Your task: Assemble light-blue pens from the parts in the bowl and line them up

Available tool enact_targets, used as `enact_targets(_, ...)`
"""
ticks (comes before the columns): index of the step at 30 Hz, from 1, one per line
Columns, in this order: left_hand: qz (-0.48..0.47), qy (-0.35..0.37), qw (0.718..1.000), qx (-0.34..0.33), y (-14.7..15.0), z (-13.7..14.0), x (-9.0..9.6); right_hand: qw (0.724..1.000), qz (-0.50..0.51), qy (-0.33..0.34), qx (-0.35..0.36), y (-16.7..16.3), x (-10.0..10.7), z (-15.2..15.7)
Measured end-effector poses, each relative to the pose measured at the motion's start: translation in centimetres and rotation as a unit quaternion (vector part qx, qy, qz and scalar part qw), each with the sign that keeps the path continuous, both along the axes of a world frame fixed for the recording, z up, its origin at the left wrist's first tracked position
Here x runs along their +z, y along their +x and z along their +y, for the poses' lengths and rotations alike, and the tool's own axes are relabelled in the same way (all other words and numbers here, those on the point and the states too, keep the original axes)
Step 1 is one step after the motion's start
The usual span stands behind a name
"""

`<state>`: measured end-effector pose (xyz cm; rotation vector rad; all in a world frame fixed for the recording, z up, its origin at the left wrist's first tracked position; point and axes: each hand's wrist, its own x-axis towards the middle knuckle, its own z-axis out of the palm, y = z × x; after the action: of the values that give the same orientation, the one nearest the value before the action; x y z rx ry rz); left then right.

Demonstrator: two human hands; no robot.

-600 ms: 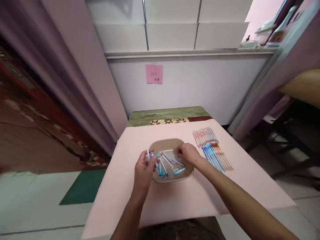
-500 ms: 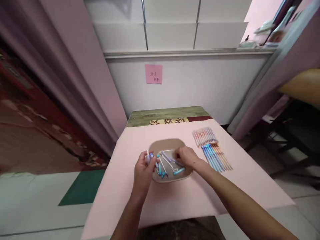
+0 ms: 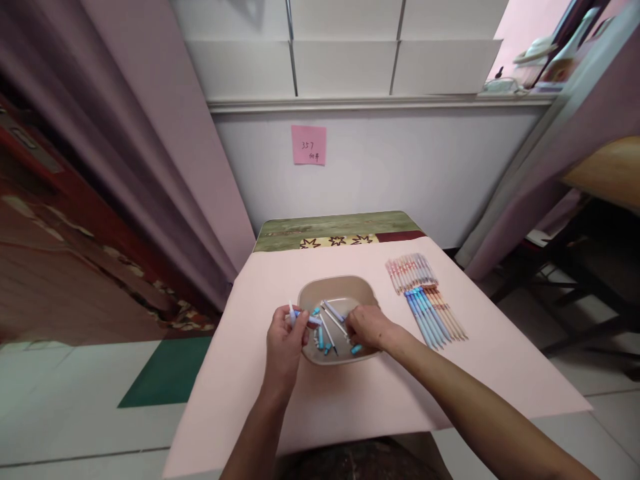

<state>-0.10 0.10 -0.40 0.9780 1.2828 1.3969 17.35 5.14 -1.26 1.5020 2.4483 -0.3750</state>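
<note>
A beige plastic basin sits on the pink-covered table, with loose pen parts inside: blue and lilac barrels, small turquoise pieces and thin white refills. At its left rim my left hand is closed on lilac pen parts, one pale piece pointing up between the fingers. My right hand reaches into the right side of the basin, fingers curled down among the parts. Its fingertips are hidden, so what they grip cannot be made out.
Right of the basin lie rows of pens: pink-and-white ones behind, blue ones and orange-beige ones in front. A pink note is stuck on the wall. A dark chair stands at the right.
My right hand has shifted slightly left and lower within the basin. The lilac piece in my left hand has turned from steep to nearly level.
</note>
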Motion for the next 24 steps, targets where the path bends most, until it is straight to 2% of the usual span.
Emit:
enact_targets(9,-0.026,0.013,0.999,0.022,-0.9,0.3,0.4,1.0,-0.003,0.01,0.021,-0.6,-0.3,-0.5)
enact_targets(17,-0.05,0.028,0.997,0.048,-1.3,0.5,0.0,0.997,0.034,0.071,-0.021,0.6,0.9,1.3)
enact_targets(19,-0.04,0.027,0.997,0.055,-1.0,0.6,-0.3,0.996,0.049,0.068,-0.009,-0.3,0.9,1.4)
enact_targets(24,-0.025,0.02,0.998,0.05,-1.0,0.6,-0.6,0.993,0.091,0.025,0.073,-3.1,0.5,0.6)
